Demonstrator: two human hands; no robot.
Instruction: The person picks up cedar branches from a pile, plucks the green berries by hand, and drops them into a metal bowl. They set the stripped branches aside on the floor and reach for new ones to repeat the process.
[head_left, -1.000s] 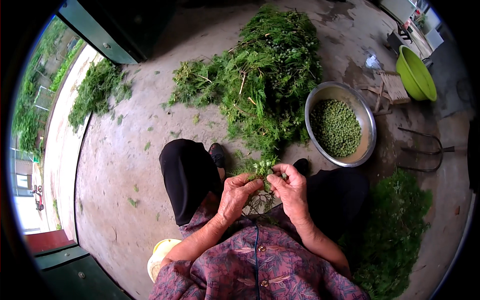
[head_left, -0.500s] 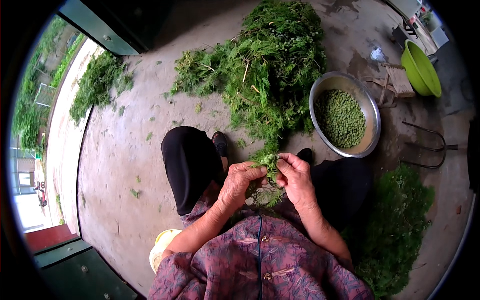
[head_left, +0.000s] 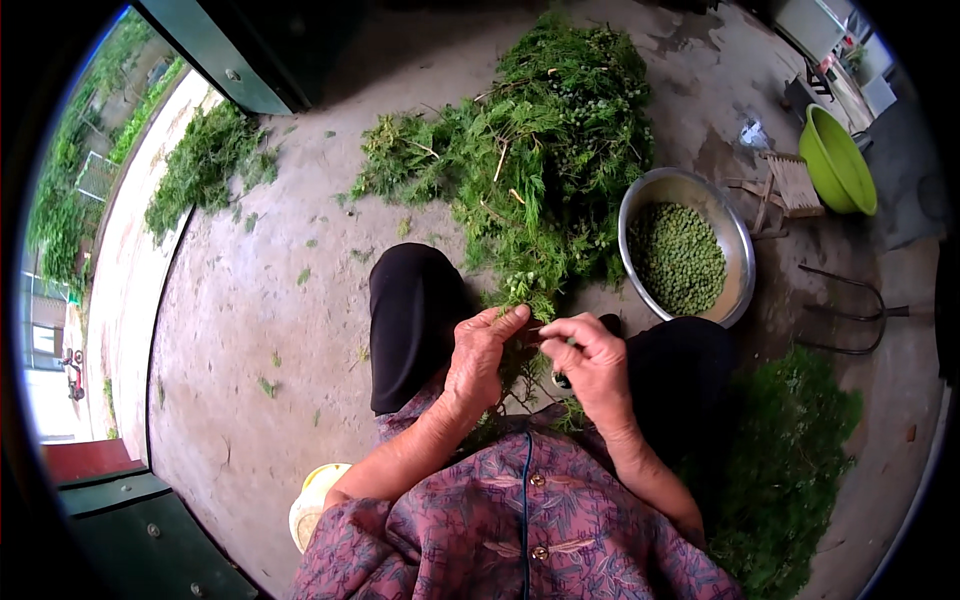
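In front of my lap my left hand (head_left: 474,362) is closed, thumb and forefinger pinching a leafy evergreen sprig (head_left: 530,292). Feathery green leaves stick out beyond its fingertips, and thin twigs hang below between my hands. Close by on the right, my right hand (head_left: 592,366) has its fingers drawn together in a pinch near the twig; what lies between them is too small to make out. Beyond my hands rises a big heap of cut evergreen branches (head_left: 555,170), dotted with small round green cones. A steel basin (head_left: 742,250) to its right holds many loose green cones (head_left: 680,258).
A small wooden stool (head_left: 795,185) and a lime-green basin (head_left: 838,160) stand at the far right, with a metal-framed object (head_left: 880,312) nearer. More greenery (head_left: 785,455) lies at my right, another pile (head_left: 208,158) at the far left. A pale yellow bucket (head_left: 318,500) sits by my left elbow.
My right hand has drawn a little down and right, away from the sprig's tip. My left hand still pinches the sprig. My left knee has shifted to the right.
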